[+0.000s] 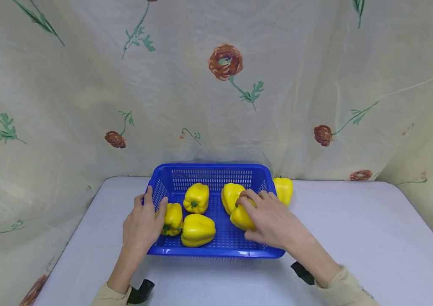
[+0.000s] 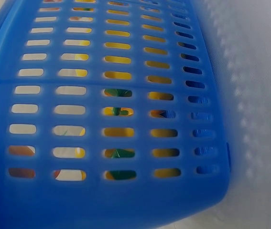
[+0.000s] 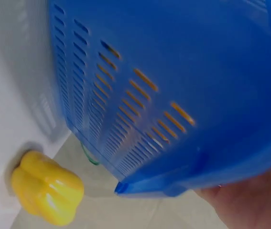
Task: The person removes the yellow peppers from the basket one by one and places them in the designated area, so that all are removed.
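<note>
White table (image 1: pixel 354 238), right hand (image 1: pixel 270 219) fingers over basket's (image 1: pixel 216 250) pepper (image 1: pixel 241 217)

Blue basket (image 3: pixel 183 76), yellow pepper (image 3: pixel 47 193) outside

Head cam high, 2 wrist cams v. close, all share basket (image 1: pixel 209 251)

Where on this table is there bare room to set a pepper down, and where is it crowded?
Bare tabletop lies right of the blue basket, up to the curtain. A narrower bare strip runs left of the left hand. The basket is crowded: five yellow peppers, the right hand on one. Another pepper sits outside its back right corner.
</note>
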The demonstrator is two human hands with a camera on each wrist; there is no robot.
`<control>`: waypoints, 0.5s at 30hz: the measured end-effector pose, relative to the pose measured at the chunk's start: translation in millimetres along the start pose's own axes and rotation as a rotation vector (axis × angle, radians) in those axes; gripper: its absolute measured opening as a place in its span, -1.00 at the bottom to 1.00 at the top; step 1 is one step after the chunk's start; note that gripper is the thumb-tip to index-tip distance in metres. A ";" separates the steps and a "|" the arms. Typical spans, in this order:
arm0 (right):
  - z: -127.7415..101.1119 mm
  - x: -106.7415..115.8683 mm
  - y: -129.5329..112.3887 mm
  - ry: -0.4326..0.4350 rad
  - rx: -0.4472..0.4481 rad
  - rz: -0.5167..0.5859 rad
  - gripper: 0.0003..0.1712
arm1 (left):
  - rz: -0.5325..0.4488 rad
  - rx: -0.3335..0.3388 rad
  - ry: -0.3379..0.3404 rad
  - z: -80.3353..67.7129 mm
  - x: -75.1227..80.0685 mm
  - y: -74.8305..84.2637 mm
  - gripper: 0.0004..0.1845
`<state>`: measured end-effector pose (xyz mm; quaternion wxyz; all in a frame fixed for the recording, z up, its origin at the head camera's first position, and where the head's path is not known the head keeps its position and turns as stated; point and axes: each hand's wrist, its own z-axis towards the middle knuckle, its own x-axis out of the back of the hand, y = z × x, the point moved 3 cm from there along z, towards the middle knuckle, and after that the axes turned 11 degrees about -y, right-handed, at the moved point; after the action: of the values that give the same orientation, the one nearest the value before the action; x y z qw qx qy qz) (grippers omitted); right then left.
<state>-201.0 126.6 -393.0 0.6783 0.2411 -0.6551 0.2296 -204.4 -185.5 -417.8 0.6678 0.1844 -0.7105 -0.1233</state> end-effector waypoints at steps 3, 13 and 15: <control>-1.0 3.8 1.7 0.011 -0.025 -0.037 -0.19 | 0.000 -0.004 0.004 0.1 -0.1 -0.1 -0.20; -4.5 11.2 8.4 0.053 -0.055 -0.068 -0.19 | -0.003 -0.009 0.007 -0.2 0.4 0.2 -0.20; -5.5 12.5 10.1 0.067 -0.053 -0.044 -0.18 | -0.003 -0.007 0.008 -0.3 0.8 0.3 -0.20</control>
<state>-202.6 137.9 -380.3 0.7108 0.2295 -0.6324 0.2054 -204.1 -185.6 -416.9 0.6711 0.1833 -0.7072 -0.1260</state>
